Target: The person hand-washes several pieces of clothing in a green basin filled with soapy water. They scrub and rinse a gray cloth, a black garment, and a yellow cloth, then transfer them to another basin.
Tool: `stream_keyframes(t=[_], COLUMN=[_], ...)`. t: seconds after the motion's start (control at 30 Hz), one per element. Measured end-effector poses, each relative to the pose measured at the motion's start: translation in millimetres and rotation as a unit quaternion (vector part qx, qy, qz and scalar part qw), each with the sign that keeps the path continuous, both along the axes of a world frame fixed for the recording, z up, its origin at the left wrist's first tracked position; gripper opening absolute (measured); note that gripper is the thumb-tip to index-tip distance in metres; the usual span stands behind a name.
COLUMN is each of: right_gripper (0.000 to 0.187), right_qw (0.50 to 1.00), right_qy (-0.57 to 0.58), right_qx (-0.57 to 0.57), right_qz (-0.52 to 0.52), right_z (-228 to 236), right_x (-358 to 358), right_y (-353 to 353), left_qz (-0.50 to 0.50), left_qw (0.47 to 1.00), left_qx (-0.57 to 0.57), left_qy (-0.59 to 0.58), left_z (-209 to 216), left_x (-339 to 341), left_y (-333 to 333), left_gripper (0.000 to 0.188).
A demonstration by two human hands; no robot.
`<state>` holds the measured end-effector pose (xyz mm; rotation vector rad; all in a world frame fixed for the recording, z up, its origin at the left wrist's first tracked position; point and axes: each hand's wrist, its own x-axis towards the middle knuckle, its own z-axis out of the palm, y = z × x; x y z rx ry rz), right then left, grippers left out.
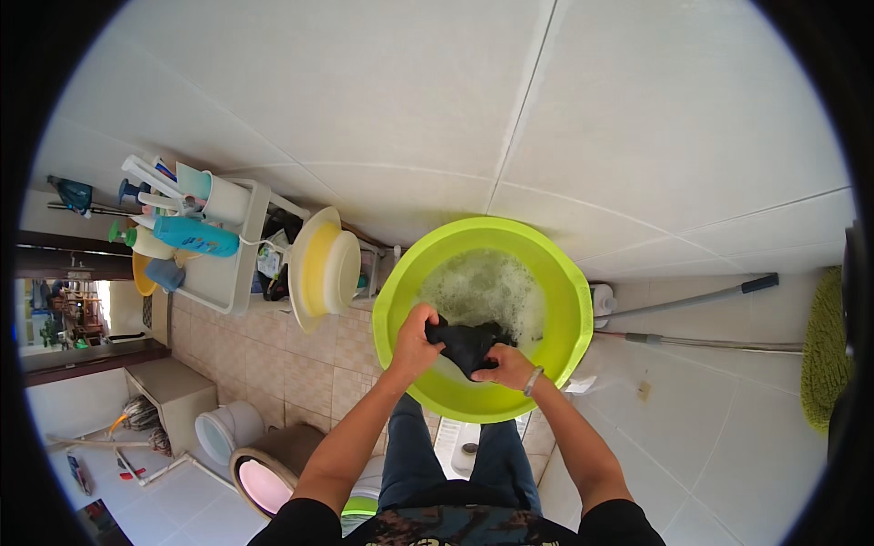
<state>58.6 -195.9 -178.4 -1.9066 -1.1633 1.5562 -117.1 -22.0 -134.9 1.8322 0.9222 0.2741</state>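
A wet-looking piece of black cloth [468, 346] is stretched between my two hands, over the near half of a large lime-green basin [572, 282]. My left hand [417, 344] grips its left end, and my right hand [506, 366], with a band on the wrist, pinches its lower right edge. Soapy water [482, 282] with white foam fills the bottom of the basin. The far part of the cloth hangs at the water; whether it dips in is hard to see. What kind of garment it is does not show.
Left of the basin stands a shelf rack [214, 282] with bottles and cups, a yellow-and-white basin [320, 268] hanging at its side. Lower left are a white bucket [228, 428] and a brown bin [273, 464]. Long-handled poles [692, 300] lean at the right wall.
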Motion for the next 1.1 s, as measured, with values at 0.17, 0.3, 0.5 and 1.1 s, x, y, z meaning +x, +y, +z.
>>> stream_keyframes(t=[0.17, 0.3, 0.5, 1.1], right_gripper=[0.034, 0.028, 0.029, 0.043], right_qw=[0.962, 0.953, 0.874, 0.796], right_qy=[-0.145, -0.146, 0.023, 0.411], right_qx=[0.184, 0.207, 0.375, 0.413], right_qz=[-0.138, -0.165, -0.31, -0.167], right_z=[-6.8, 12.8, 10.4, 222.3], right_x=[-1.4, 5.6, 8.2, 17.7], right_y=[-9.8, -4.5, -11.3, 32.9], left_qz=[-0.018, -0.014, 0.052, -0.152], left_qw=[0.986, 0.991, 0.982, 0.97], left_qx=[0.119, 0.131, -0.181, -0.095], left_qy=[0.111, 0.003, 0.03, -0.163], left_z=[22.2, 14.6, 47.6, 239.9], left_x=[-8.1, -28.8, -8.5, 35.3], left_y=[-3.2, -1.1, -3.7, -28.1], left_gripper=[0.049, 0.042, 0.04, 0.037])
